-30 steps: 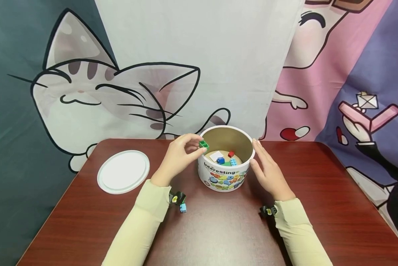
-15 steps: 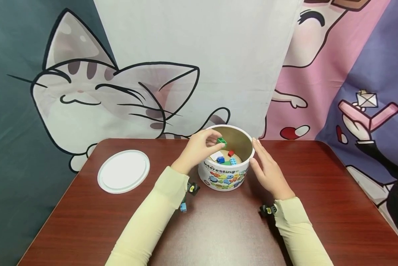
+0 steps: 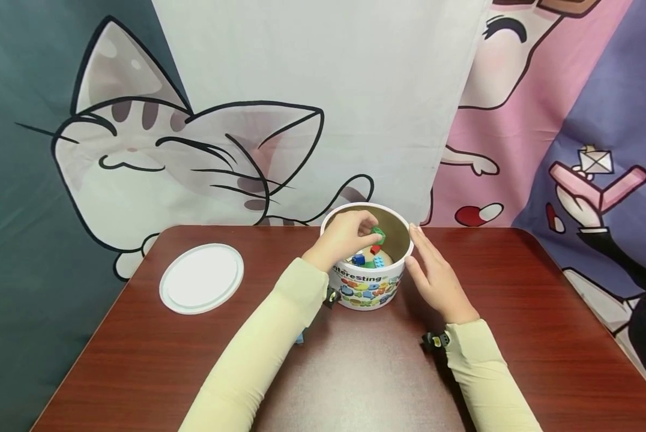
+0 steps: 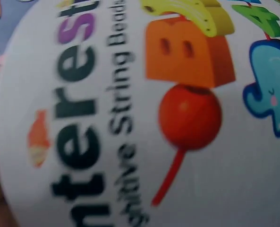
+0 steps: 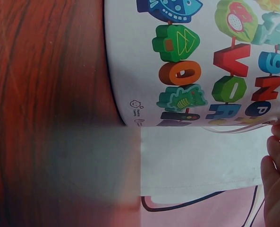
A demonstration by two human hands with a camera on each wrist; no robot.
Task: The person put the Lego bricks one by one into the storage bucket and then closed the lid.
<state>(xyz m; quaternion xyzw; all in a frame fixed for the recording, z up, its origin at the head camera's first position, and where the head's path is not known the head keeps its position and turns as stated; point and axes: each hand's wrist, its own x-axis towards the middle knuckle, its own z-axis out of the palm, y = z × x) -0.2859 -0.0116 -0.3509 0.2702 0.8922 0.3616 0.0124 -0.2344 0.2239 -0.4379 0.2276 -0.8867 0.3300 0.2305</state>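
Note:
My left hand point(image 3: 346, 237) pinches a green toy brick point(image 3: 378, 234) between thumb and fingers, over the mouth of a round white bucket point(image 3: 363, 294). Several bricks lie inside the bucket, among them a red brick point(image 3: 375, 249), a dark blue brick point(image 3: 358, 259) and a light blue brick point(image 3: 379, 261). Fairly straight fingers of my right hand point(image 3: 435, 277) rest against the bucket's right rim. The printed bucket wall point(image 4: 106, 198) fills most of the left wrist view, hiding the brick there. Fingers point(image 5: 276, 175) show at the bucket's rim in the right wrist view.
A round white lid point(image 3: 201, 279) lies flat on the brown wooden table point(image 3: 377, 378), left of the bucket. Below my left wrist, a light blue brick point(image 3: 300, 338) shows partly, mostly covered by the sleeve. A cartoon-printed cloth point(image 3: 323, 72) hangs behind the table.
My left hand has carried the green brick rightward from the bucket's left rim to over its inside. Its forearm now covers most of the light blue brick on the table. The right hand stays put.

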